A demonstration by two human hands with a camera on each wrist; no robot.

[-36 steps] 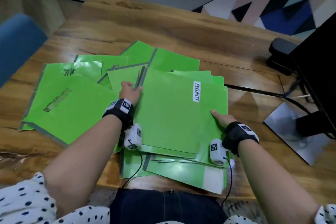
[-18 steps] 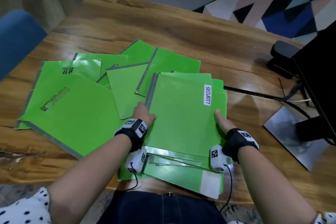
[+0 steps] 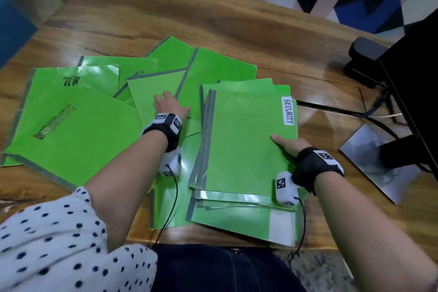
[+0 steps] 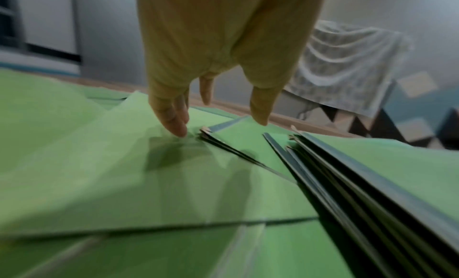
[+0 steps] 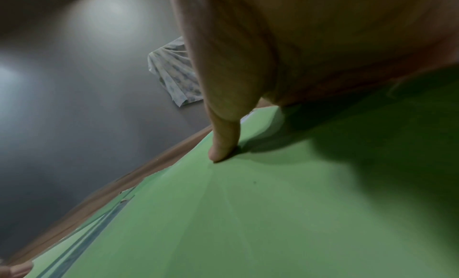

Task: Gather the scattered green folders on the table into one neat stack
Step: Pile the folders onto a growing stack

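The green folders lie in two groups on the wooden table (image 3: 237, 31): a rough stack (image 3: 241, 149) at the near edge in front of the person, its top folder bearing a white SECURITY label (image 3: 288, 111), and a loose fan of scattered folders (image 3: 78, 130) spread to the left and behind it. The stack is not squared; grey spine strips and lower covers stick out along its left and near sides, and a white-cornered folder at the bottom juts toward the person. The right hand (image 3: 288, 144) grips the stack's right edge, thumb laid flat on the top cover; the other fingers go under or past the edge and cannot be seen, and the right wrist view shows only the thumb pressing on green. The left hand (image 3: 169, 105) is open with straight fingers, reaching onto a lighter green folder (image 3: 154, 95) just left of the stack; in the left wrist view its fingertips (image 4: 177, 128) touch that cover beside a raised corner of another folder, holding nothing. No container is on the table. To the right sit a dark cable (image 3: 331, 108), a grey metal plate (image 3: 379, 161) and a black object (image 3: 417, 92) cut off by the frame. The left wrist view is blurred.
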